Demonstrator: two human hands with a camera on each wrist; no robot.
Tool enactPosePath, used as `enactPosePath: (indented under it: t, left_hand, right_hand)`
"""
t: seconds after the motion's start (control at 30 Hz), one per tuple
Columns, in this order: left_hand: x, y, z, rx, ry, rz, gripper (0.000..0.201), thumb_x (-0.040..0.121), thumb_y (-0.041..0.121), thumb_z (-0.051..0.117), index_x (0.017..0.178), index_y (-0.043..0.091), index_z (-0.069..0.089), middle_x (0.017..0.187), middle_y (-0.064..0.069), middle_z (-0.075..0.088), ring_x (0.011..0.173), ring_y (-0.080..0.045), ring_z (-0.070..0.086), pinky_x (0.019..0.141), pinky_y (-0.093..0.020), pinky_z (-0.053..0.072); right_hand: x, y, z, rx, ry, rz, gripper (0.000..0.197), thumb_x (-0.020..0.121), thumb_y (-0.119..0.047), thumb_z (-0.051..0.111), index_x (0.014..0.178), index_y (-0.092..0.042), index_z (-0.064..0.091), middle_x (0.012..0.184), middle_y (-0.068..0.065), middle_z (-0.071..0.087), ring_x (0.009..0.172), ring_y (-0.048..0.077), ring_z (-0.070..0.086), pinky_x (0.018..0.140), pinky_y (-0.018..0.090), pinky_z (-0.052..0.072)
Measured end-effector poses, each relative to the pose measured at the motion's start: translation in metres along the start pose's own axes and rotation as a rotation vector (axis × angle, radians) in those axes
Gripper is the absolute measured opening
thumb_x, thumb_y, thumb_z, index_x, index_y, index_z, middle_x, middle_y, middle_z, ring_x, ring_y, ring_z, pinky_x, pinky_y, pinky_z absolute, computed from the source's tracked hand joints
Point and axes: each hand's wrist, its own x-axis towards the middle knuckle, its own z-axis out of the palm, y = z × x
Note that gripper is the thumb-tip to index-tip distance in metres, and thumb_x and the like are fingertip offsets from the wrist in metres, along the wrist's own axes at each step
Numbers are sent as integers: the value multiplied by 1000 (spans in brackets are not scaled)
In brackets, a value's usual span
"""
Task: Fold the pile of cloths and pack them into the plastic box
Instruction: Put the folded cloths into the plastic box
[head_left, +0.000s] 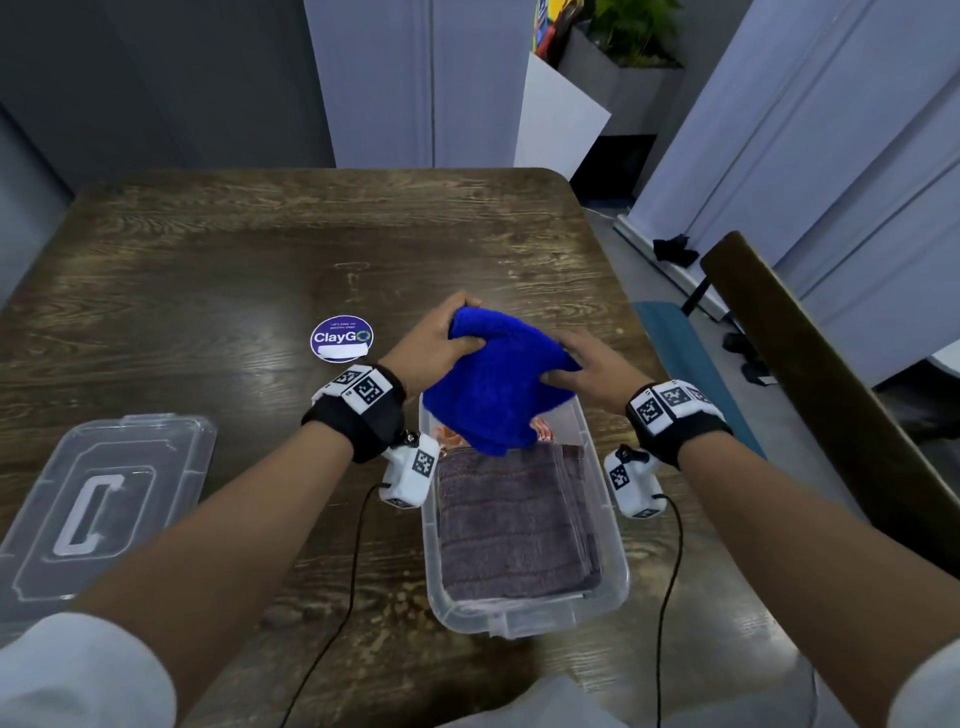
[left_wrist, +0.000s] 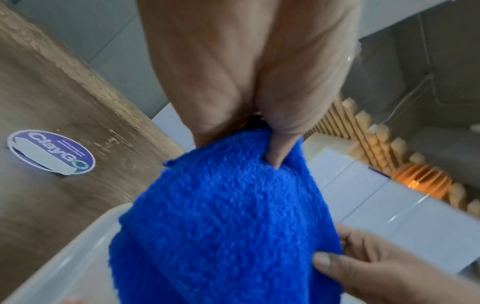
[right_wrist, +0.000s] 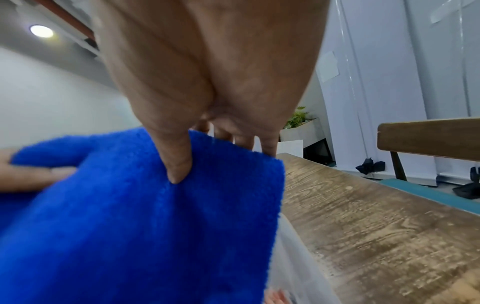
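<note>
Packing looked nearly done: the blue cloth (head_left: 498, 387) hung folded over the far end of the plastic box (head_left: 621, 569), probably to drop flat beyond the purple cloth (head_left: 514, 525) already inside. The left hand (head_left: 434, 340) pinched its far corner, thumb curled over; the right hand (head_left: 595, 364) pinched the right edge, thumb above, fingers beneath.

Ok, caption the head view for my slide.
Left hand and right hand hold a blue cloth over the plastic box.

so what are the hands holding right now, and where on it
The blue cloth, held over the plastic box. The left hand pinches its far left corner and the right hand pinches its right corner.
</note>
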Motion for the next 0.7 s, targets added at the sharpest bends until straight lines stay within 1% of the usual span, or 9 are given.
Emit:
enactPosePath:
  t: [0.07, 0.13, 0.2, 0.27, 0.33, 0.43, 0.53, 0.63, 0.7]
  left_hand:
    - [3, -19, 6, 93, 65, -81, 18, 98, 11, 60, 111, 16, 48, 107, -6, 64, 100, -21, 62, 84, -40, 50]
    - [3, -36, 15, 198, 94, -191, 24, 99, 17, 60, 115, 23, 43, 109, -4, 64, 102, -24, 63, 80, -37, 50]
    - [2, -51, 26, 310, 106, -261, 31, 99, 18, 59, 122, 21, 39, 112, -9, 64, 101, -28, 63, 82, -37, 50]
    - [2, -63, 36, 443, 112, -281, 39, 97, 17, 60, 128, 15, 36, 118, -16, 60, 103, -35, 62, 85, -42, 50]
    - [3, -72, 45, 578, 90, -295, 45, 97, 17, 60, 132, 13, 32, 127, -19, 53, 103, -41, 61, 85, -49, 51]
    - [4, -79, 53, 751, 57, -286, 42, 99, 16, 56, 132, 13, 30, 127, -19, 43, 85, -42, 63, 70, -47, 52]
    - [2, -82, 61, 931, 35, -243, 35, 100, 8, 48, 131, 12, 34, 125, -17, 40, 77, -38, 62, 60, -41, 42]
    - [1, -83, 69, 1079, -31, -219, 43, 98, 4, 44, 139, 14, 35, 128, -18, 38, 90, -37, 63, 62, -38, 39]
    - [3, -86, 73, 1166, -77, -186, 45, 98, 6, 47, 141, 14, 37, 132, -18, 39, 93, -35, 63, 64, -38, 41]
  right_hand:
    - [4, 8, 1, -51, 18, 28, 25, 93, -24, 70, 109, -9, 60, 111, 9, 63, 104, 28, 59, 78, 35, 44]
    - [8, 15, 3, -159, -4, 46, 20, 93, -24, 70, 104, -11, 59, 105, 5, 63, 97, 25, 60, 74, 33, 41]
    - [11, 16, 6, -259, -53, 49, 16, 95, -23, 67, 100, -15, 55, 101, 3, 60, 95, 24, 57, 76, 32, 38]
    - [17, 19, 12, -333, -111, 69, 15, 96, -25, 65, 102, -20, 52, 101, 2, 58, 98, 26, 59, 77, 33, 41]
    - [23, 19, 18, -398, -155, 106, 26, 97, -29, 64, 120, -20, 54, 112, 6, 62, 104, 28, 61, 81, 37, 49]
    - [30, 20, 27, -487, -163, 104, 44, 98, -33, 62, 137, -21, 45, 124, 8, 62, 106, 28, 62, 82, 39, 52]
    - [37, 25, 37, -588, -85, 22, 49, 96, -33, 65, 136, -17, 42, 129, 8, 57, 109, 29, 61, 86, 42, 52]
    - [43, 32, 46, -667, 2, -93, 54, 89, -28, 73, 132, -14, 45, 130, 11, 53, 116, 29, 54, 97, 41, 46]
    - [43, 33, 51, -741, 51, -200, 50, 82, -17, 78, 124, -12, 51, 123, 12, 53, 111, 29, 52, 97, 40, 42]
